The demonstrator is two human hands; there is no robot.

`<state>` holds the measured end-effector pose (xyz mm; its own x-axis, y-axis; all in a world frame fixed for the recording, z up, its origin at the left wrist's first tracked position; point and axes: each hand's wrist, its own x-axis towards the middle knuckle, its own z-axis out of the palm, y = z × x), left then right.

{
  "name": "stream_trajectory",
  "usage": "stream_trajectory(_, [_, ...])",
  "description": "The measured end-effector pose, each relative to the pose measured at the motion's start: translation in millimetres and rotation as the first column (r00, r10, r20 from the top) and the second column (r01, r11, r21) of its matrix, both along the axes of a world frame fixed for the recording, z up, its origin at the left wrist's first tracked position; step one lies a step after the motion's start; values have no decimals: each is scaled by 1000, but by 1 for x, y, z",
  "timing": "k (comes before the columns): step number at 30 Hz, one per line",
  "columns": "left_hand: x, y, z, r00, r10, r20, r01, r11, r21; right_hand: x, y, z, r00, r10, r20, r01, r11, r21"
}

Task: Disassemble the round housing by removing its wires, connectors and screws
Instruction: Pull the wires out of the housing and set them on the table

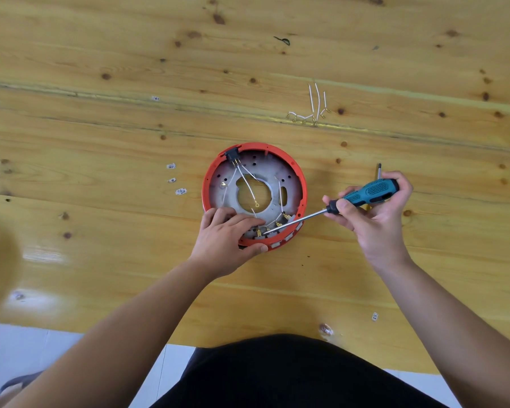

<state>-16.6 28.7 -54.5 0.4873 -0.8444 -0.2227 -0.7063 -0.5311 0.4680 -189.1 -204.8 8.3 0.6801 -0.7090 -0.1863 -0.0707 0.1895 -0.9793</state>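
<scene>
- The left hand (pixel 228 240) grips the round housing's (pixel 302 184) near rim, thumb outside, fingers curled inside.
- The right hand (pixel 374 207) holds the screwdriver (pixel 365 194), tip beside the left fingertips.

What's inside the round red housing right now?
Inside the round red housing: a grey plate with a central hole, white wires, brass connectors, a black switch. The left hand hides the near-left part.
</scene>
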Motion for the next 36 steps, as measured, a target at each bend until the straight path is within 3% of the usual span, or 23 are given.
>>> stream_trajectory(12, [-1, 0, 0, 1000, 11, -5, -11, 999, -33, 11, -1, 5, 985, -113, -131, 103, 992, -80])
stream_trajectory(28, [-1, 0, -1, 1000, 10, -8, -10, 1000, -19, -6, 8, 4, 1000, -16, 7, 16, 1000, -20])
stream_trajectory(36, [-1, 0, -4, 1000, 25, 5, -25, 1000, -18, -6, 12, 4, 998, -64, 5, 65, 998, -28])
